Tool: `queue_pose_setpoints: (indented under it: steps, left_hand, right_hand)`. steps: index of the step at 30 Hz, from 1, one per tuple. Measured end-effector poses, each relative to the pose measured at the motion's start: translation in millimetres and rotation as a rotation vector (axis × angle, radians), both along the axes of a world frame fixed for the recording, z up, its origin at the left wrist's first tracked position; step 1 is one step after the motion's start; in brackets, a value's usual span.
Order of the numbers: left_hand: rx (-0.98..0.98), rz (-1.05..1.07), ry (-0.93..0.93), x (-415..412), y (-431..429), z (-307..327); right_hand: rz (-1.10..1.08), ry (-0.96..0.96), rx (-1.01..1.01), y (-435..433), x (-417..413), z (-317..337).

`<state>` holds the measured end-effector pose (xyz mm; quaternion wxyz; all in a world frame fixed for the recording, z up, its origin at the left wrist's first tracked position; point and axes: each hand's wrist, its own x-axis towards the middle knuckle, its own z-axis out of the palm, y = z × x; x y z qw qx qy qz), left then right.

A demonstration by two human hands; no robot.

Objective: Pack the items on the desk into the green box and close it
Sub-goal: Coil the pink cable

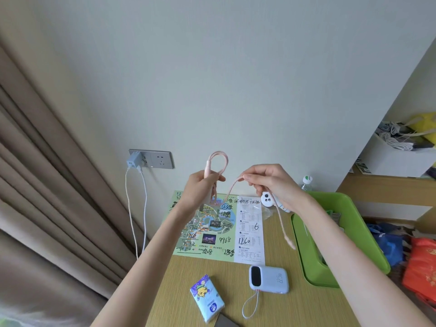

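While raised at mid-frame, pink cable: looped above the left fist, strand crossing to the right fingers, free end dangling toward lower right.
Left hand: fingers curled round the loop's base.
Right hand: pinching the strand, apart from the left.
Green box: right of frame, open, at the desk's right edge.
Power bank: flat, lower centre.
Tissue pack: lower centre, just left of the power bank.
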<state>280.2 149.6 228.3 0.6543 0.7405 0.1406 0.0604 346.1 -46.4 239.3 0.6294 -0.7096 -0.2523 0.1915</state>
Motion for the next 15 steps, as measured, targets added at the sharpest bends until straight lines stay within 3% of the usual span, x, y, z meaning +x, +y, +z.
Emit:
queue_pose_setpoints:
  steps: [7, 12, 15]
  left_hand:
    - [0.066, -0.303, 0.093, -7, -20, 8]
    - [0.106, -0.317, 0.087, -8, -33, 8]
    - [0.025, -0.306, 0.068, -8, -35, 10]
  right_hand:
    - [-0.160, -0.223, -0.026, 8, -2, 10]
    - [-0.325, -0.364, -0.113, 13, 1, 10]
    - [-0.375, -0.357, -0.122, 11, 2, 9]
